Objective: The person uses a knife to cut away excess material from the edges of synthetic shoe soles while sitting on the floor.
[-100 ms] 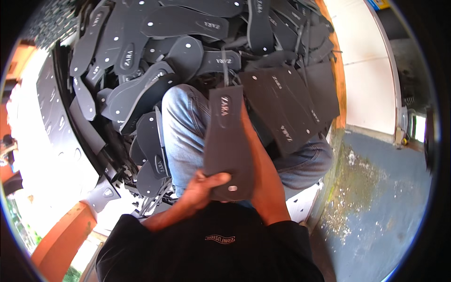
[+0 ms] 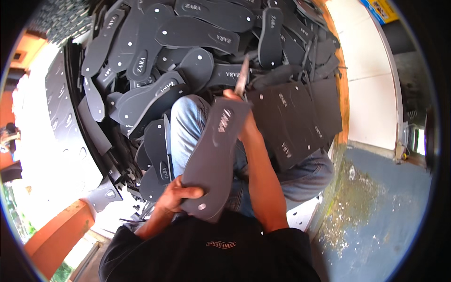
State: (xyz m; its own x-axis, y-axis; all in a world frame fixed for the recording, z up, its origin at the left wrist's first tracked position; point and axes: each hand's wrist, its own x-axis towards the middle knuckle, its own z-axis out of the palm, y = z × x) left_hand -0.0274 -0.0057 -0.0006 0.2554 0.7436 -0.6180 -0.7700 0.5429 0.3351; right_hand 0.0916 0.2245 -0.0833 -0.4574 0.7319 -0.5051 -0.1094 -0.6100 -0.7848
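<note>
Tilted since a moment ago: dark grey foam sole [image 2: 213, 160], earlier standing nearly straight up the middle, now slanting with its top end swung toward the right hand. Gripped at the lower end by the left hand [image 2: 176, 195], fingers curled over the near edge and thumb pressed against the underside, close in front of the black shirt [image 2: 211, 246]. Held at the upper end by the right hand [image 2: 239, 115], closed around that tip and around a thin pale metal tool [image 2: 242, 77] sticking up past the knuckles; possibly a blade or awl, too blurred to say which. Right forearm running down alongside the sole, just to its right. Under both hands, blue jeans [image 2: 190, 129] over a bent knee, the sole lying across the thigh. Beyond the right hand and spreading to the left of it, a big heap of matching dark soles [image 2: 188, 33], overlapping every way, each with small pale dots. Just right of the right hand, flat dark foam sheets [image 2: 296, 120] leaning over the lap. Left of the left hand, more soles stacked on edge [image 2: 157, 155]. Farther right of the forearm, worn blue-grey floor [image 2: 376, 207] and a pale tiled wall [image 2: 366, 80].
</note>
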